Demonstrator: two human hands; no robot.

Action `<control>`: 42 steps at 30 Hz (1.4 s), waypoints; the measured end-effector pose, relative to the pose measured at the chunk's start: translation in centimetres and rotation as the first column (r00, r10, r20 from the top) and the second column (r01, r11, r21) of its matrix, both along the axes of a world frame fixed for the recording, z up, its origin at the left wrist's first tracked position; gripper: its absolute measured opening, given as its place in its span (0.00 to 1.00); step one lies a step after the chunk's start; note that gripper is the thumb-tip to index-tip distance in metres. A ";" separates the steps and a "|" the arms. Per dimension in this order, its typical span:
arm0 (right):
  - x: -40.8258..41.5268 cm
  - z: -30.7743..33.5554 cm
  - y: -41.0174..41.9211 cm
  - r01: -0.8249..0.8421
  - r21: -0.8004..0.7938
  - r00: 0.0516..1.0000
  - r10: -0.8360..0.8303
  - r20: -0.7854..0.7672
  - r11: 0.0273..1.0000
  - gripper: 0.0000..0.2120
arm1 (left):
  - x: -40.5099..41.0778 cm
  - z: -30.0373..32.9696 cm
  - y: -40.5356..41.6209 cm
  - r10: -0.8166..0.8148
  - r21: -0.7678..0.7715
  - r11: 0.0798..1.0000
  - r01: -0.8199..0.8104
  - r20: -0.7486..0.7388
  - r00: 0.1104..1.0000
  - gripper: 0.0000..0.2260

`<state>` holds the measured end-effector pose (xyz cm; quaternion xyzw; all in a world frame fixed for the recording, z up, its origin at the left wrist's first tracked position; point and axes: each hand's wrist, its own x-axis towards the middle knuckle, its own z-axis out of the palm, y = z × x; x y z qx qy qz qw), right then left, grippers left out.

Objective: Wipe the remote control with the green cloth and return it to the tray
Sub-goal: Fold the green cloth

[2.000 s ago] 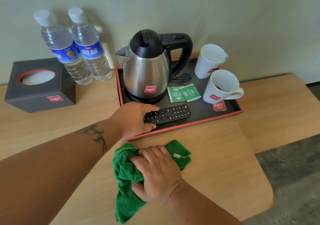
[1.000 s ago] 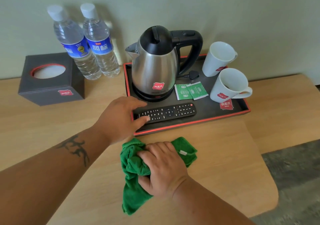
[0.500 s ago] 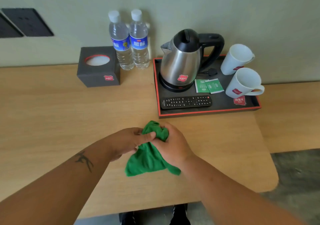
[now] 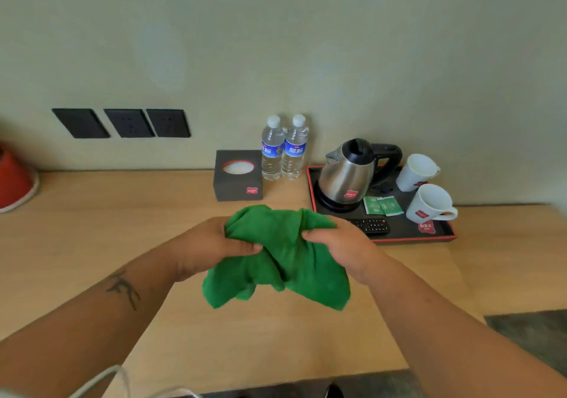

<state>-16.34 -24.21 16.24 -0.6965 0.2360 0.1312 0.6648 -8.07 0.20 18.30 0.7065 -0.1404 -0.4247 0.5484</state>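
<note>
Both my hands hold the green cloth (image 4: 282, 259) up above the wooden table, spread between them. My left hand (image 4: 211, 244) pinches its left side and my right hand (image 4: 340, 244) grips its right side. The black remote control (image 4: 372, 225) lies flat near the front edge of the black tray with a red rim (image 4: 411, 238). My right hand hides the remote's left end. Neither hand touches the remote.
On the tray stand a steel kettle (image 4: 349, 176), two white mugs (image 4: 429, 202) and green tea sachets (image 4: 383, 205). Left of the tray are two water bottles (image 4: 283, 149) and a dark tissue box (image 4: 237, 175). A red object (image 4: 13, 179) sits at the far left.
My left hand let go of the remote in the tray and joined the right hand on the cloth. The cloth has been lifted off the table and opened wider; the view has pulled back.
</note>
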 end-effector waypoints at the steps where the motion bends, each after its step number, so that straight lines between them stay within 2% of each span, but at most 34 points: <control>1: 0.0 0.2 -0.2 -0.045 -0.145 0.999 0.045 0.001 0.988 0.08 | 0.3 1.1 0.4 0.000 -0.022 1.000 0.000 0.030 1.000 0.17; 2: 0.0 0.5 -0.3 -0.107 -0.306 0.994 0.104 -0.025 0.946 0.10 | 0.7 2.1 0.9 -0.005 -0.044 0.999 0.007 0.065 0.998 0.17; 4: -0.3 1.1 -0.3 -0.291 -0.556 0.957 0.236 -0.170 0.779 0.13 | 1.1 3.8 1.6 -0.025 -0.065 0.997 0.033 0.129 0.991 0.18; 5: -0.4 1.1 -0.2 -0.375 -0.606 0.927 0.281 -0.249 0.702 0.15 | 1.2 4.5 1.8 -0.041 -0.055 0.997 0.051 0.165 0.985 0.19; 7: -0.4 1.3 0.6 -0.478 -0.590 0.878 0.366 -0.308 0.650 0.22 | 1.3 5.4 2.0 -0.085 -0.021 0.995 0.093 0.231 0.969 0.19; 10: 0.5 1.4 3.0 -0.443 -0.603 0.882 0.444 -0.160 0.663 0.32 | 1.2 5.9 1.9 -0.141 -0.001 0.989 0.147 0.276 0.951 0.19; 14: 2.5 1.8 5.0 -0.396 -0.492 0.885 0.465 0.020 0.775 0.18 | 1.6 5.9 1.7 -0.092 -0.016 0.995 0.099 0.258 0.962 0.24; 16: 3.0 1.6 4.3 -0.386 -0.393 0.896 0.440 0.053 0.834 0.16 | 2.1 6.1 2.2 -0.019 0.009 1.000 0.017 0.266 0.964 0.23; 19: 3.5 2.8 3.0 -0.336 -0.346 0.931 0.366 0.021 0.876 0.16 | 3.1 5.1 3.8 0.040 0.198 0.972 -0.129 0.401 0.915 0.23; 22: 4.6 5.1 1.8 -0.365 -0.370 0.914 0.404 0.030 0.854 0.15 | 3.0 3.8 4.4 0.048 0.377 0.889 -0.260 0.487 0.872 0.24; 24: 5.5 6.8 1.5 -0.456 -0.442 0.857 0.515 0.016 0.773 0.16 | 2.6 3.4 4.3 0.021 0.447 0.854 -0.267 0.482 0.876 0.28; 27: 7.1 8.8 1.6 -0.587 -0.508 0.735 0.678 -0.010 0.630 0.16 | 2.1 3.2 4.0 -0.085 0.520 0.833 -0.186 0.454 0.887 0.47; 29: 7.7 9.5 2.0 -0.645 -0.546 0.659 0.751 -0.042 0.535 0.12 | 1.4 3.8 2.7 -0.127 0.474 0.871 -0.131 0.474 0.871 0.50; 32: 8.3 9.8 2.6 -0.682 -0.635 0.554 0.824 -0.123 0.364 0.12 | 0.5 4.9 -0.8 -0.062 0.194 0.981 -0.022 0.416 0.907 0.41; 34: 8.5 10.3 2.6 -0.681 -0.656 0.529 0.838 -0.134 0.325 0.08 | 0.3 4.7 -2.8 -0.040 0.063 0.998 0.020 0.346 0.937 0.30; 36: 8.9 10.7 1.9 -0.660 -0.680 0.535 0.835 -0.128 0.319 0.09 | 0.4 4.4 -3.8 -0.056 0.083 0.996 0.030 0.323 0.945 0.18; 38: 9.2 11.2 1.0 -0.653 -0.711 0.523 0.834 -0.174 0.261 0.13 | 0.9 4.1 -4.0 -0.118 0.162 0.985 0.066 0.338 0.934 0.08; 39: 9.3 11.6 0.5 -0.658 -0.729 0.500 0.833 -0.237 0.188 0.16 | 1.2 4.0 -3.9 -0.151 0.197 0.977 0.086 0.344 0.927 0.05; 42: 9.4 11.8 -0.1 -0.593 -0.792 0.437 0.769 -0.467 -0.144 0.20 | 2.0 4.3 -3.7 -0.219 0.274 0.955 0.111 0.404 0.888 0.03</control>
